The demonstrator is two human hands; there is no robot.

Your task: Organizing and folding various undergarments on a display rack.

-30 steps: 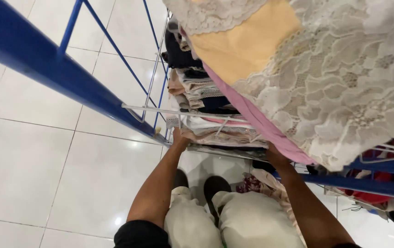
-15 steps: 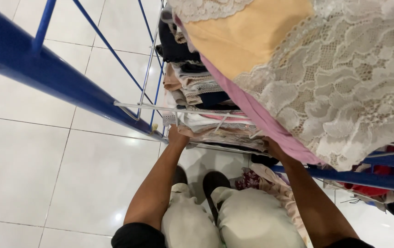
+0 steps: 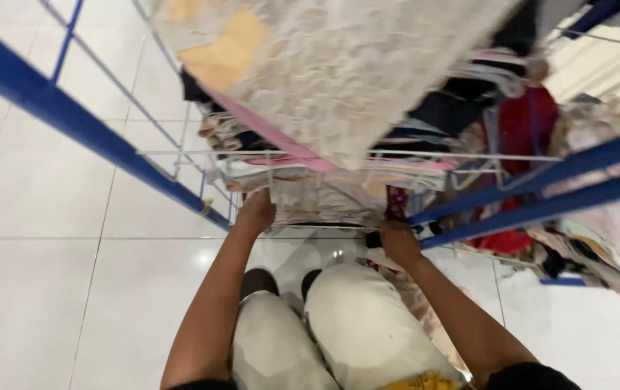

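Hands spread wider, left hand (image 3: pixel 256 211), right hand (image 3: pixel 396 242), gripping folded fabrics (image 3: pixel 324 202)

A big white lace cloth (image 3: pixel 353 65) hangs on top. Blue bars (image 3: pixel 71 119) cross the shiny white floor (image 3: pixel 35 289). Red clothes (image 3: pixel 523 126) sit behind.

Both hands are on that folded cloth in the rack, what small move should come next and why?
Probably slide the folded cloth gently toward the body. The left hand and right hand each grip an end of it, and it sits low in the wire rack under a heavy lace pile.
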